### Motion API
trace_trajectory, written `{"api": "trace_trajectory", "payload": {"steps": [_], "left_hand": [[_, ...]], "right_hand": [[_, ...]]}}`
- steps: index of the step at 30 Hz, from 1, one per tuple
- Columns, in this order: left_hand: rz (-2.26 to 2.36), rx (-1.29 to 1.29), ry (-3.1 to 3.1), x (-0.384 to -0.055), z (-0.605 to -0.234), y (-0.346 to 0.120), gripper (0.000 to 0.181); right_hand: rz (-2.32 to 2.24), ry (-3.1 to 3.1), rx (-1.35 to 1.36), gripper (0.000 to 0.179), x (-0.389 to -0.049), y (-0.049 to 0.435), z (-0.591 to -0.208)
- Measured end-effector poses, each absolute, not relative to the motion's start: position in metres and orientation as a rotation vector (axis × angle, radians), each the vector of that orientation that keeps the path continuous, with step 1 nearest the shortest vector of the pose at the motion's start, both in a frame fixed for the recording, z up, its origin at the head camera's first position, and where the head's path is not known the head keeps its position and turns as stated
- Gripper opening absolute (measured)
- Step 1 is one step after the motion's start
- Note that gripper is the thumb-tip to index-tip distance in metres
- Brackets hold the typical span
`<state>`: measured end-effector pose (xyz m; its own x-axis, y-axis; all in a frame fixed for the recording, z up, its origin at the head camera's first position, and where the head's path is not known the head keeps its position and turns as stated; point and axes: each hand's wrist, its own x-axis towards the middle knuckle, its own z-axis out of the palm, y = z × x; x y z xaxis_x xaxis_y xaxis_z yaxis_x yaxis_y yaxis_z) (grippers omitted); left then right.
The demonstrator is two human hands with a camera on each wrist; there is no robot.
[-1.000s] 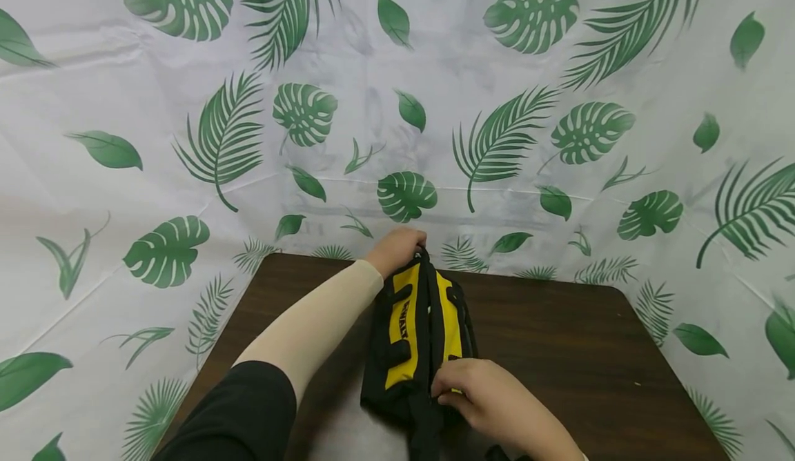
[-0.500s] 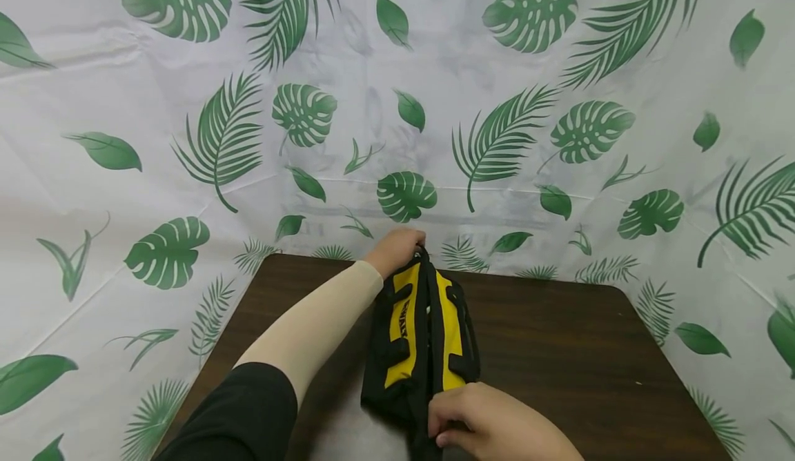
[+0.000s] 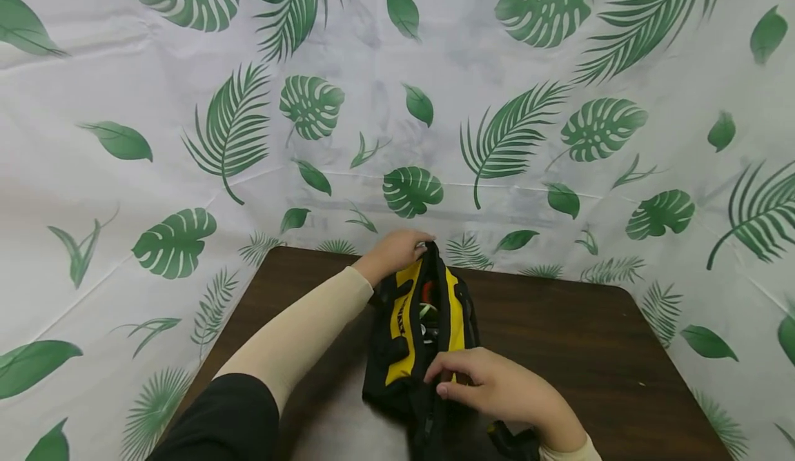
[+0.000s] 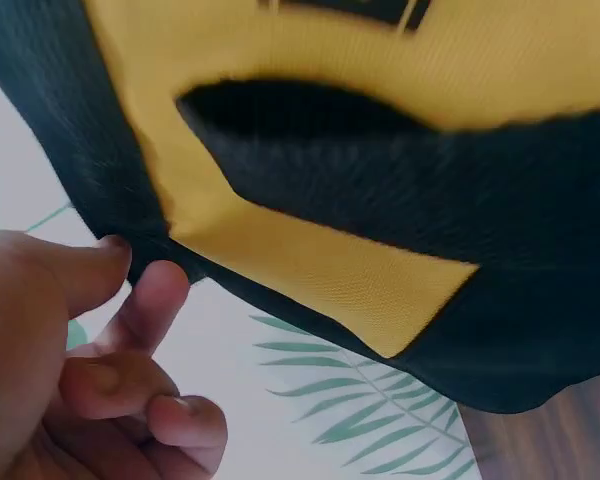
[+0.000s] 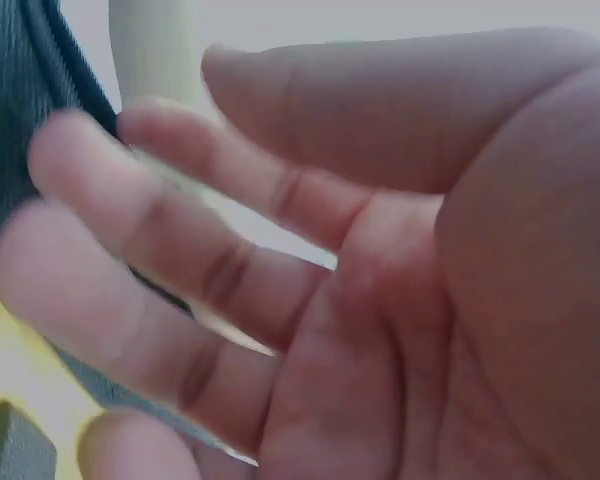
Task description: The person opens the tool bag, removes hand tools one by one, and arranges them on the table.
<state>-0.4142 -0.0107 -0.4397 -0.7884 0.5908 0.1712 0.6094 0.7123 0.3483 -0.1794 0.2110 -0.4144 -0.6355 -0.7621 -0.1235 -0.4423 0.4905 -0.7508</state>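
A black and yellow tool bag stands lengthwise on the table, its zipped top spread apart. Through the gap show a red item and some pale and metallic things too small to name. At the bag's far end my left hand pinches the black end of the top; the left wrist view shows thumb and fingertip at that dark corner. Over the near end hovers my right hand, fingers loosely bent and thumb apart, fingertips by the opening's edge. Its palm holds nothing in the right wrist view.
The dark brown wooden table extends to both sides of the bag. A white backdrop printed with green leaves rises directly behind the table's far edge. A black strap trails from the bag's near end.
My right hand has drawn toward me along the bag's top, then lifted back with its fingers spread. The bag's top now gapes, showing its contents. My left hand remains at the far end.
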Motion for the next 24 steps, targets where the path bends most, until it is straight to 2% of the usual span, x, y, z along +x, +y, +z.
{"api": "trace_trajectory", "payload": {"steps": [5,11,17,24], "left_hand": [[-0.721,-1.032,-2.911,-0.396,-0.439,-0.017,0.044],[-0.882,-1.074,-2.912,-0.366,-0.444,-0.024,0.043],[-0.971,-0.982,-2.960,-0.331,-0.442,-0.030,0.045],[-1.045,-0.747,-3.125,-0.294,-0.440,-0.052,0.068]], "right_hand": [[-0.983,2.415,-0.870,0.021,-0.194,0.218,-0.421],[-0.988,2.458,-0.838,0.022,-0.202,0.225,-0.423],[-0.991,2.569,-0.803,0.025,-0.210,0.230,-0.419],[-0.943,2.733,-0.600,0.022,-0.216,0.237,-0.413]]}}
